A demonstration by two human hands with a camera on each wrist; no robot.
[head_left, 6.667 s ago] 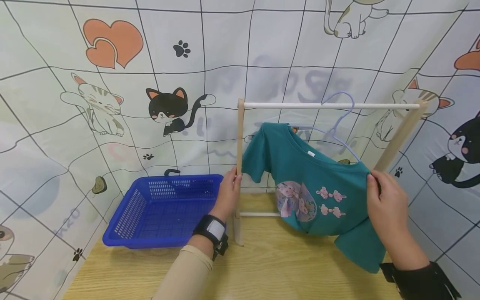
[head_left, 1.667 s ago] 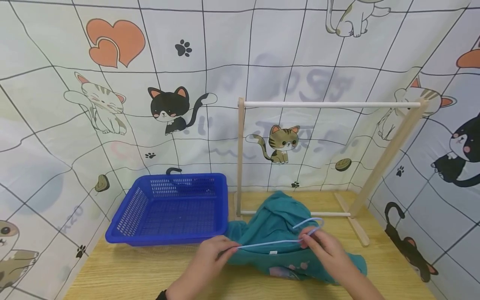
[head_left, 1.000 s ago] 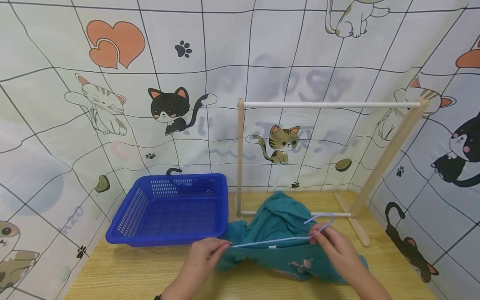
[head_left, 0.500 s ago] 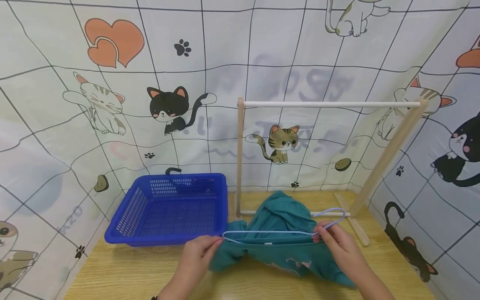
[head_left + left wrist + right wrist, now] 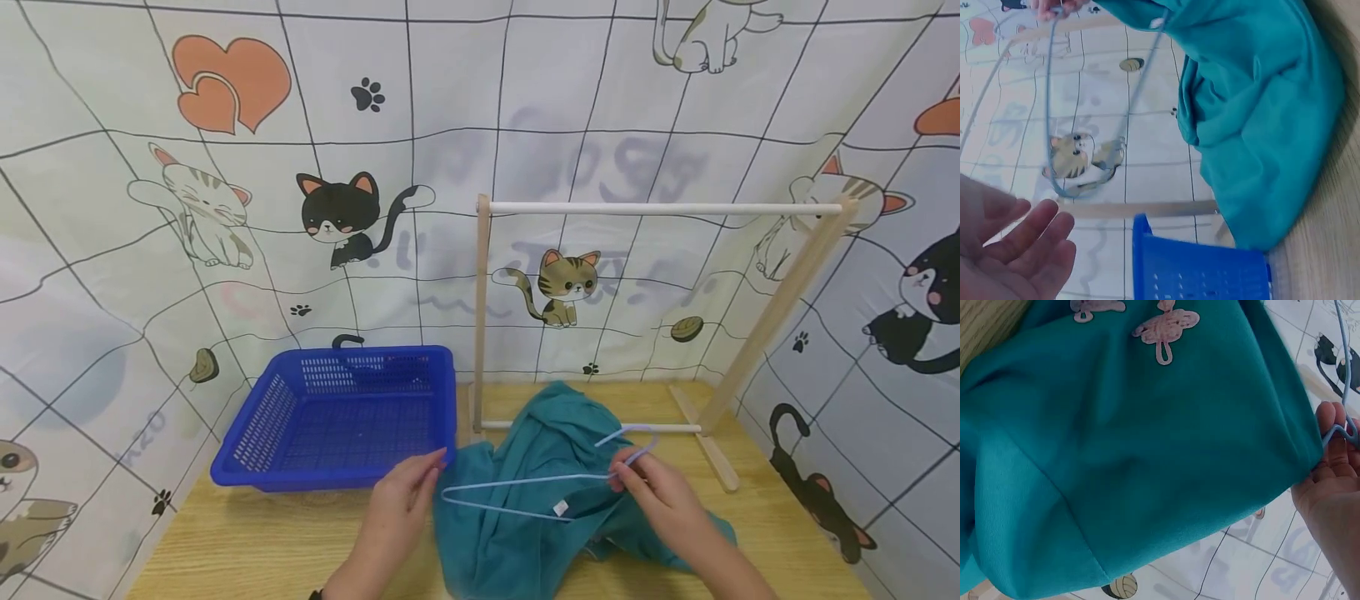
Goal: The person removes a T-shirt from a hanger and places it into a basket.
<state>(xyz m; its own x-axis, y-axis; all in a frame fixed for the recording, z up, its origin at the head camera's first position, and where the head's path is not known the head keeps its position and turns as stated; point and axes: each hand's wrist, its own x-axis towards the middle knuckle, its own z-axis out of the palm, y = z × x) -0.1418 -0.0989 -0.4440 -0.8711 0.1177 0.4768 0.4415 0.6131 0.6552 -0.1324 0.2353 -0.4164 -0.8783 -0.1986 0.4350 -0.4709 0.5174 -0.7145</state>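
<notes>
With the right hand (image 5: 660, 493), pinches the pale blue hanger (image 5: 540, 479) at its neck, just below the hook, between thumb and fingers. Holds nothing with the left hand (image 5: 397, 504): shows there the fingers relaxed, with small gaps between them, near the rounded left end of the hanger but apart from it. Can see the hanger tilted over the teal shirt (image 5: 495, 542), with its lower bar reaching to the fabric beside a white tag (image 5: 561, 507). Cannot see the right end of the hanger, hidden by the right hand and the fabric.

Finds the shirt crumpled on the wooden tabletop (image 5: 285, 550), in front of the rack (image 5: 482, 317), with pink ornaments (image 5: 1169, 328) visible on its front in the right wrist view. Sees to the left of the shirt, just beside it, a blue basket (image 5: 337, 477); cannot tell contact or narrow gap between these two. Notes on the rack a white top rod (image 5: 637, 208), and behind everything a white wall covering (image 5: 450, 75) with grid lines and drawn cats.
</notes>
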